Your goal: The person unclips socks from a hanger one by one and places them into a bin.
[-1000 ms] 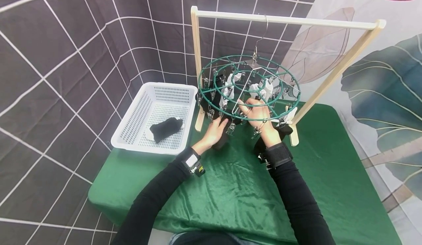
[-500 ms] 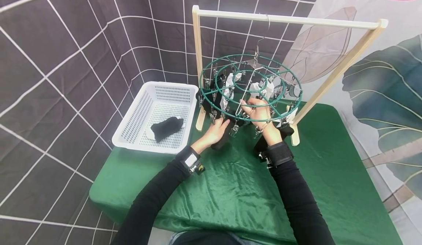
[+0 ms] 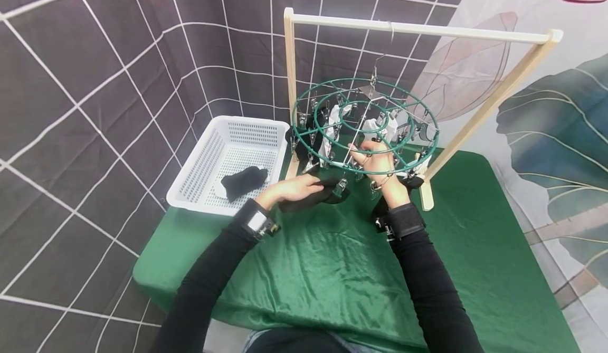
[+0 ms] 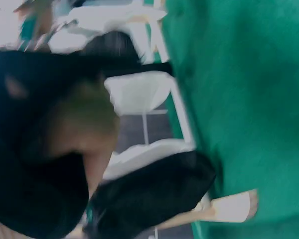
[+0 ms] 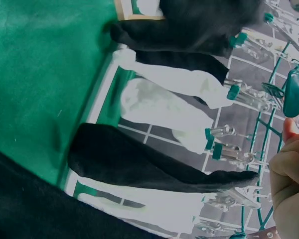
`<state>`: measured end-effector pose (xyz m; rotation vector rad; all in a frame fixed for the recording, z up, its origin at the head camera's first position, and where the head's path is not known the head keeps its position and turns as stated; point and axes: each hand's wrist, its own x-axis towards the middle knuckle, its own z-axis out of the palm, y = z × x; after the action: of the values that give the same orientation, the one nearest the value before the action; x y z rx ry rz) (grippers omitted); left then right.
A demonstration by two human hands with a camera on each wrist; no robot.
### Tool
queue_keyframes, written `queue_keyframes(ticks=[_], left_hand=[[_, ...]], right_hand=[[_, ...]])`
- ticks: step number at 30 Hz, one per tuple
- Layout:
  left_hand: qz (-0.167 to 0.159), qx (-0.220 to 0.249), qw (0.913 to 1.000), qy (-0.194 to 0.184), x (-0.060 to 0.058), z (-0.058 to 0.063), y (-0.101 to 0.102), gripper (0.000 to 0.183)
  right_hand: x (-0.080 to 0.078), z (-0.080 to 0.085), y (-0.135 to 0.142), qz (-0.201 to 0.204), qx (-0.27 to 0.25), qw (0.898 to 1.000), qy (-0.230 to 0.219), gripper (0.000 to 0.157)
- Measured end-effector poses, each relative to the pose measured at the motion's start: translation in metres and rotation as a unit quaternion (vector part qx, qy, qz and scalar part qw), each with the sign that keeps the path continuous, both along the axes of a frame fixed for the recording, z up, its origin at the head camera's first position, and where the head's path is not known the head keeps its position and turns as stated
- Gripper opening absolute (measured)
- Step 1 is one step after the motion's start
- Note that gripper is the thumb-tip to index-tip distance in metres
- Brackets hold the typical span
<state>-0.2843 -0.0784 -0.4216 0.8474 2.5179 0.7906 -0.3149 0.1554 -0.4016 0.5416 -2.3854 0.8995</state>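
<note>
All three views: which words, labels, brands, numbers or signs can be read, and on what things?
No text can be read in any view.
White patch on the left wristband: too small to tell.
Red lines on the wall cloth: no readable letters.

A long black sock (image 3: 304, 203) stretches sideways by the front of a round green hanger (image 3: 372, 93). Black and white socks (image 5: 162, 104) are clipped to it.

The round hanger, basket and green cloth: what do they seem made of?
Round hanger: probably coated metal, smooth and green, in thin rings. Basket: likely plastic, matt white, with regular moulded holes. Green cloth: glossy fabric, perhaps satin; its folds shine.
</note>
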Motion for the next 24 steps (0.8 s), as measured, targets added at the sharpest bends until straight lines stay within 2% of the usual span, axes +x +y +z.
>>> queue_keyframes(ticks=[3,7,10,14,17,20,21,22,24], left_hand=[[-0.055,-0.018,0.9983,-0.01,-0.005,0.019,-0.017,0.029],[-0.091,-0.049,0.9946,0.014,-0.005,0.044,-0.039,0.03],[-0.083,-0.06,0.9946,0.02,-0.01,0.057,-0.058,0.031],[-0.067,-0.096,0.9923,0.039,-0.028,0.059,-0.082,0.025],[-0.068,-0.132,0.9883,0.032,-0.046,0.053,-0.095,0.023],[-0.06,-0.158,0.9856,-0.01,-0.065,0.041,-0.105,0.026],[-0.05,-0.165,0.9847,-0.023,-0.073,0.032,-0.109,0.027],[-0.05,-0.15,0.9872,-0.024,-0.088,0.014,-0.116,0.032],[-0.027,-0.159,0.9862,-0.038,-0.116,-0.021,-0.128,0.039]], right_hand=[[-0.001,0.002,0.003,-0.007,-0.002,0.999,-0.032,0.042],[-0.003,0.003,0.006,-0.016,0.0,0.999,-0.052,0.041],[-0.005,0.002,0.008,-0.024,0.006,0.998,-0.049,0.042],[-0.007,0.0,0.011,-0.03,0.009,0.999,-0.043,0.043],[-0.007,-0.001,0.013,-0.029,0.006,0.999,-0.045,0.043],[-0.006,-0.002,0.016,-0.03,0.005,0.998,-0.049,0.044],[-0.006,-0.002,0.017,-0.031,0.007,0.998,-0.05,0.045],[-0.005,-0.003,0.019,-0.033,0.008,0.998,-0.051,0.045],[-0.004,-0.003,0.02,-0.034,0.014,0.998,-0.05,0.046]])
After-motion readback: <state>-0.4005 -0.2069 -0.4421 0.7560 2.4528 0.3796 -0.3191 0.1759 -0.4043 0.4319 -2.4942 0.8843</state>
